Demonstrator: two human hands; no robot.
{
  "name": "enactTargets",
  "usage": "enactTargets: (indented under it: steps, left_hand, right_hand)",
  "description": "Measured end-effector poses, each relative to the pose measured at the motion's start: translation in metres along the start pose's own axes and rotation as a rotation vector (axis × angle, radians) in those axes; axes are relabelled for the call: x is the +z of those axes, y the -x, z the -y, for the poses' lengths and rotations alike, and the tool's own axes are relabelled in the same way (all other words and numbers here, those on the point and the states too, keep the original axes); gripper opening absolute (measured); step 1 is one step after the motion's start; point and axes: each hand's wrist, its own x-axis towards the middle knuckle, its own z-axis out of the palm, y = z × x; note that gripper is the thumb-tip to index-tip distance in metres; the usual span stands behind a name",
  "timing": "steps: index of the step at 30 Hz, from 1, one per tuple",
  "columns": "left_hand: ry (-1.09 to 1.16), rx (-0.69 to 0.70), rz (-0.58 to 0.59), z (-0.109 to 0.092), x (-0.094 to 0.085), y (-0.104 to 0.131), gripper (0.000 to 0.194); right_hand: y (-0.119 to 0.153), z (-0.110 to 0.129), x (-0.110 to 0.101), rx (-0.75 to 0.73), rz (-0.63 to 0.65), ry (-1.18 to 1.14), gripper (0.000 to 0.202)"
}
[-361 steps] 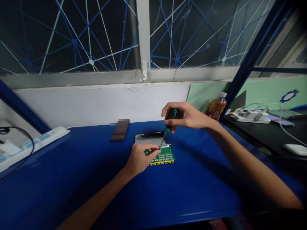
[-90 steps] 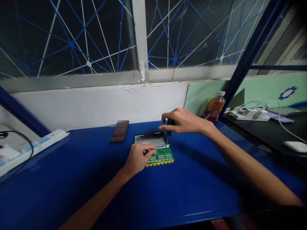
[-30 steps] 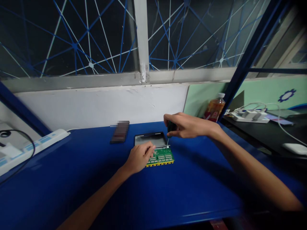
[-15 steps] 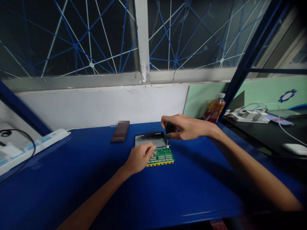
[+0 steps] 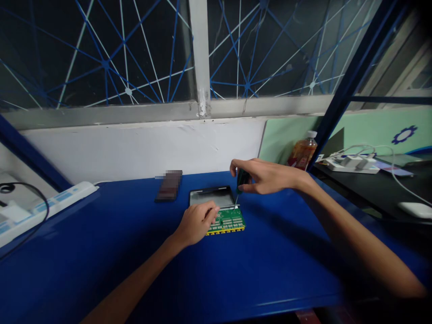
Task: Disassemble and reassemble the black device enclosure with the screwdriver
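Note:
A green circuit board point(image 5: 232, 217) with a yellow strip along its near edge lies flat on the blue table. My left hand point(image 5: 196, 221) is closed over the board's left end, fingers curled on it and hiding that part. Above the right side, my right hand point(image 5: 265, 176) grips a screwdriver point(image 5: 240, 185) by its dark green handle. The thin shaft slants down and left, its tip at the board's upper right; whether it sits in a screw is too small to tell. Directly behind the board is a shallow black-rimmed casing point(image 5: 212, 196), grey inside.
A dark flat object point(image 5: 168, 186), partly pixelated, lies left of the casing. A white power strip point(image 5: 72, 198) runs along the table's left side. At the back right stands a drink bottle point(image 5: 304, 150). Another power strip point(image 5: 354, 164) rests on the black desk at right.
My right hand has shifted slightly right and up, tilting the screwdriver from nearly upright to a slant, handle to the right. My left hand and the board stay where they were.

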Motion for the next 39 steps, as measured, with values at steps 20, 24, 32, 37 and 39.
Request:
enactTargets:
  steps: [20,24,32,37,39]
  left_hand:
    - [-0.006,0.030,-0.005,-0.001,-0.001,0.000,0.035]
    - [0.002,0.021,-0.006,-0.003,-0.003,0.000,0.035]
    - [0.008,0.040,-0.009,-0.005,-0.004,0.001,0.033]
    - [-0.004,0.043,-0.021,-0.004,-0.004,0.002,0.033]
    - [0.006,0.048,-0.021,-0.003,-0.003,0.002,0.033]
  right_hand:
    - [-0.008,-0.005,0.003,-0.007,-0.009,-0.031,0.023]
    - [-0.006,0.008,0.005,0.013,-0.082,0.089,0.032]
    - [-0.005,0.005,0.002,-0.104,-0.003,0.032,0.028]
    - [-0.009,0.007,0.006,-0.031,-0.085,0.114,0.034]
    - [-0.008,0.008,0.005,-0.016,-0.063,0.070,0.038]
